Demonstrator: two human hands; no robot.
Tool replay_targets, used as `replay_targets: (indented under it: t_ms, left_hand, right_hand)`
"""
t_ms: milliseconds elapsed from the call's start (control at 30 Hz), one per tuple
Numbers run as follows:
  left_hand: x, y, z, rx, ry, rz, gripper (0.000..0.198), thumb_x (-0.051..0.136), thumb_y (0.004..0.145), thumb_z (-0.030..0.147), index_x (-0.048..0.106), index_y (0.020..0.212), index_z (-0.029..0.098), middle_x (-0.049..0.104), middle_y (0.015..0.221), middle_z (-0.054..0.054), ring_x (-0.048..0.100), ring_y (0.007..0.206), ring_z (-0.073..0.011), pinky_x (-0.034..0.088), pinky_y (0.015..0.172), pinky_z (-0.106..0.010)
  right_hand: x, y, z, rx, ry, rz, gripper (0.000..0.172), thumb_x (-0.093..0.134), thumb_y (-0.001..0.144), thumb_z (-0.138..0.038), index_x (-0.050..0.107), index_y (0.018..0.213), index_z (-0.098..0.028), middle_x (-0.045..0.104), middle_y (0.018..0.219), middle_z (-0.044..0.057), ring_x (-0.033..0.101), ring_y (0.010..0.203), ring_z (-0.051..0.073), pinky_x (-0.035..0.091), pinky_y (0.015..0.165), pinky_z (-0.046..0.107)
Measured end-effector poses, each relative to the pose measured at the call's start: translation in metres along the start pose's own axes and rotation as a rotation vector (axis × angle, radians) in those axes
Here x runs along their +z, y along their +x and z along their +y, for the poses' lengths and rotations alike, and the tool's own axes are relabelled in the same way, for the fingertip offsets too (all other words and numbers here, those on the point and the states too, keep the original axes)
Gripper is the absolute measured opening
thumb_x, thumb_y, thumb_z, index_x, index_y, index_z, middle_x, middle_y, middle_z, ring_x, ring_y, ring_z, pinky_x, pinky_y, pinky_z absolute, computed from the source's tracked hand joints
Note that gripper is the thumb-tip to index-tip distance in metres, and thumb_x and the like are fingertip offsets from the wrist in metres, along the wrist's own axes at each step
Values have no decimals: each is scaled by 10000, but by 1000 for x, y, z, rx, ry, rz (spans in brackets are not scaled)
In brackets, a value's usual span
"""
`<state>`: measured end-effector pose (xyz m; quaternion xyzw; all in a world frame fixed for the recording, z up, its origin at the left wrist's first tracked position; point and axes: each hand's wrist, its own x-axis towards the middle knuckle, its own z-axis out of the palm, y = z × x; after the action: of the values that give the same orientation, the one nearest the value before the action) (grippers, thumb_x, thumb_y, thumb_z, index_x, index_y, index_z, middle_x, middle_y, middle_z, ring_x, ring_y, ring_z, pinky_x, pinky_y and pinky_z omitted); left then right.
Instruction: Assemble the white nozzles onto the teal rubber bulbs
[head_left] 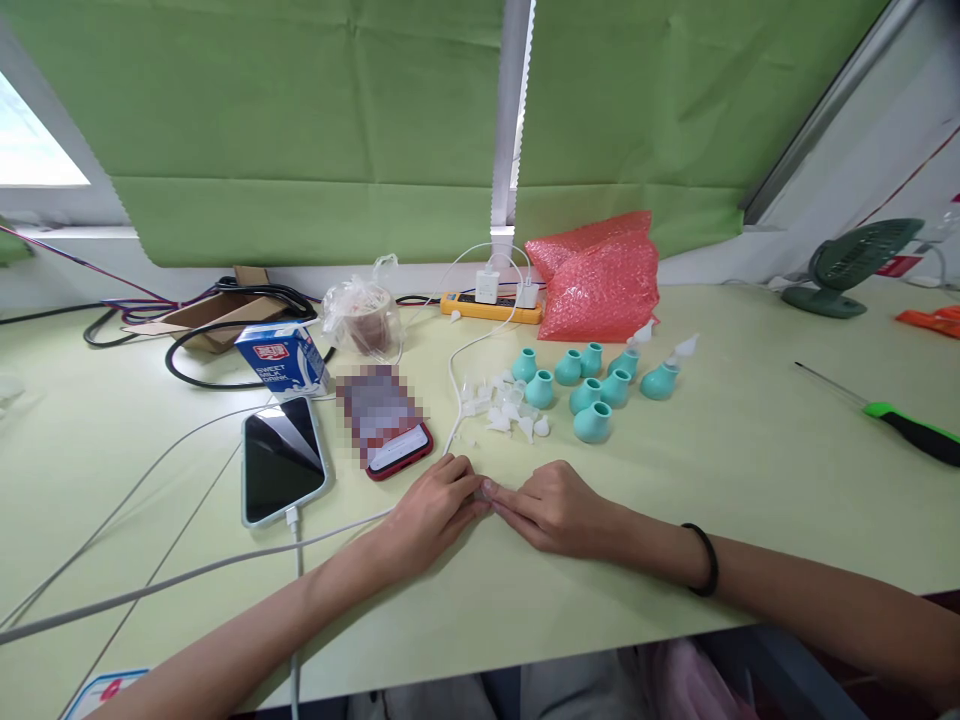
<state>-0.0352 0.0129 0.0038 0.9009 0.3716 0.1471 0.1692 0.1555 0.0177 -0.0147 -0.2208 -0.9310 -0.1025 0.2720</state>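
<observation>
My left hand (439,510) and my right hand (559,508) meet at the fingertips low over the table. Between them is a small whitish piece (481,493), mostly covered by the fingers, so its kind cannot be made out. Both hands have their fingers closed in a pinch on it. Just beyond lies a pile of small translucent white plastic parts (510,400), some with pointed tips. To its right stand several teal rubber bulbs (592,422). Two of these, at the right, carry a white pointed tip (685,346).
Left of my hands lie a red-cased phone (401,450) and a charging phone (283,462), with white cables (202,572) running across. Behind are a milk carton (283,360), a bagged cup (367,320), a power strip (487,307) and red bubble wrap (600,285). A screwdriver (892,415) lies right.
</observation>
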Motion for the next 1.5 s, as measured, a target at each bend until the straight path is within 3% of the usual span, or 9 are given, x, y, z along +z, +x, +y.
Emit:
replay_targets:
  t_ms: [100, 233, 433, 600, 1100, 1267, 1500]
  left_hand:
    - [-1, 0, 0, 7, -4, 5, 227, 362, 865, 245, 521, 766, 117, 488, 771, -67, 453, 709, -159, 407, 628, -270]
    - [-2, 0, 1, 6, -9, 5, 225, 356, 867, 239, 532, 794, 118, 491, 784, -69, 457, 730, -164, 411, 647, -275]
    - [-3, 0, 3, 2, 12, -21, 233, 345, 872, 246, 537, 849, 115, 491, 793, -73, 451, 751, -173, 407, 668, -287]
    - [-3, 0, 6, 52, 74, -25, 245, 320, 876, 196, 512, 744, 117, 497, 765, -70, 420, 737, -172, 394, 686, -301]
    - [-4, 0, 8, 51, 95, -48, 226, 329, 870, 177, 497, 730, 120, 485, 768, -71, 399, 745, -175, 393, 697, -311]
    - [-6, 0, 9, 41, 87, -23, 200, 341, 865, 182, 498, 760, 115, 488, 763, -72, 407, 744, -181, 400, 685, -313]
    - [-2, 0, 5, 45, 64, 48, 191, 388, 844, 207, 529, 743, 126, 511, 753, -68, 448, 746, -181, 410, 674, -309]
  right_hand:
    - [1, -1, -1, 88, 113, 12, 261, 454, 817, -201, 572, 1035, -119, 519, 421, -45, 410, 366, 58, 250, 409, 207]
    - [6, -4, 1, 233, 308, 149, 276, 504, 783, -247, 575, 1029, -146, 419, 354, -98, 357, 321, 33, 279, 400, 166]
    - [5, -4, 4, 136, 242, 111, 194, 511, 778, -209, 615, 937, -171, 495, 387, -72, 418, 354, 44, 282, 424, 192]
    - [-1, 0, 1, 19, 38, 59, 207, 480, 784, -193, 594, 949, -141, 546, 440, -41, 445, 374, 69, 236, 423, 237]
    - [5, -1, -1, 95, 150, 131, 217, 527, 717, -207, 606, 915, -169, 483, 370, -67, 404, 331, 68, 260, 405, 216]
    - [2, 1, 0, 164, 260, 203, 204, 551, 686, -201, 629, 868, -151, 410, 312, -85, 371, 304, 54, 264, 374, 190]
    - [4, 1, -1, 138, 249, 177, 223, 526, 699, -166, 610, 906, -156, 438, 354, -80, 385, 331, 65, 287, 399, 203]
